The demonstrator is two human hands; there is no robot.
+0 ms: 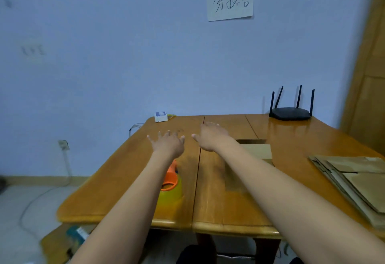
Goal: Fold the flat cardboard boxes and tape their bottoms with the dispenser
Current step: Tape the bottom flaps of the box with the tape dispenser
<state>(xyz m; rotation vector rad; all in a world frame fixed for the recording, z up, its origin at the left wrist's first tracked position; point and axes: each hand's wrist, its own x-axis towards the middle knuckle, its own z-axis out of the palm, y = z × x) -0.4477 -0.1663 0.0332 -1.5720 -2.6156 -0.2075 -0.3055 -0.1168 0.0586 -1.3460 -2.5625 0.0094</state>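
Left hand (167,144) stretched over the table (116,180), fingers spread, holding nothing. Tape dispenser (170,182), orange and yellow, sits right under that forearm at about 7 o'clock of the hand; pulling the arm back could knock it off the near edge. Right hand (210,138) also out flat, empty. Folded box (258,151) lies at its 4 o'clock, partly hidden by the arm. Flat cardboard stack (354,180) at far right overhangs the table edge, could slide off if bumped.

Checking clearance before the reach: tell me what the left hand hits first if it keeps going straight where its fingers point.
Likely nothing on the table: the left hand points past bare wood toward the wall; depth is unclear.
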